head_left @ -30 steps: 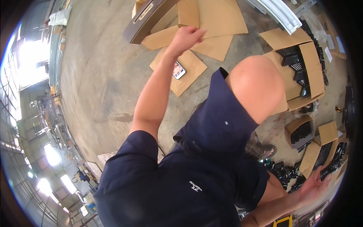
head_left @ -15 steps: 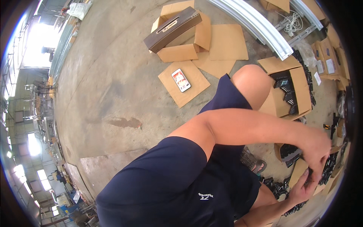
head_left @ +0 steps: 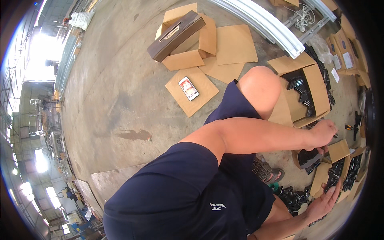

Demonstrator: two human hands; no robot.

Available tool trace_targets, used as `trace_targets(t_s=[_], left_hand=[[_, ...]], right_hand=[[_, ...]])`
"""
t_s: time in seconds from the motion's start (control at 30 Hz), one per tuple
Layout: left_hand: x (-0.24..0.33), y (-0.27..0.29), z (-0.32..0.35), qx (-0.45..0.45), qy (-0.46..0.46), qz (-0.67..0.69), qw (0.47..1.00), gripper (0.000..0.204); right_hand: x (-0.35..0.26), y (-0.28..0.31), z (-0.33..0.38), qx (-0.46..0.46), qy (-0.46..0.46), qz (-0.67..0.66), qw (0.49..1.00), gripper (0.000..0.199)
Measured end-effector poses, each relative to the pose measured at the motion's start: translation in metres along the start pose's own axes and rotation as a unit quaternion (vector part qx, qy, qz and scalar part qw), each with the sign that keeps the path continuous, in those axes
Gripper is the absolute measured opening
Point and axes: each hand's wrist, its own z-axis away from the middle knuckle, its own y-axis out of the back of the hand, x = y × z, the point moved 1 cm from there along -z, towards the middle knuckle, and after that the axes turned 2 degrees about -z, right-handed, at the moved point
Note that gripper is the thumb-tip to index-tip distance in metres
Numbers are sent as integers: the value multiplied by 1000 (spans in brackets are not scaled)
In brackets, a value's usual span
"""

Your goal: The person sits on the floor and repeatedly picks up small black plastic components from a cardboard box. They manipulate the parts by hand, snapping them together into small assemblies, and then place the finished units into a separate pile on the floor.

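My left arm reaches across my raised knee, and my left hand [head_left: 323, 134] is closed over the area beside the open carton [head_left: 298, 74] of black parts. A small dark edge shows at its fingers; what they hold I cannot make out. Lower down, my right hand [head_left: 325, 203] grips a black ridged part [head_left: 332, 180], its fingers along the near side. Around my hands lie a small open box [head_left: 309, 158] of black parts, another cardboard box [head_left: 338, 151] and a heap of loose black parts [head_left: 294, 198] by my sandalled foot [head_left: 270, 173].
A phone [head_left: 188, 88] lies on a cardboard sheet on the floor. Beyond it, a long dark brown box [head_left: 176, 35] rests across an open carton [head_left: 184, 62]. White metal rails [head_left: 272, 26] and a coiled white cable [head_left: 305, 18] are at the far right. More cartons [head_left: 344, 52] stand at the right edge.
My hands, close together before, have parted. The left one has moved away toward the carton, while the right keeps near the small boxes with the black part now plainly visible. The view has shifted slightly.
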Motion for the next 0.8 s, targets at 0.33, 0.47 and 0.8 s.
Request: trace_targets(t_s=[0.33, 0.47, 0.8], left_hand=[[-38, -6, -12, 106, -36, -7, 994, 41], [-81, -24, -36, 86, -20, -100, 991, 38], [-37, -15, -6, -14, -225, -160, 961, 44]], right_hand=[[57, -5, -37, -107, -100, -335, 931, 46], [70, -12, -33, -110, -124, -332, 929, 50], [26, -61, -43, -109, -126, -328, 930, 21]])
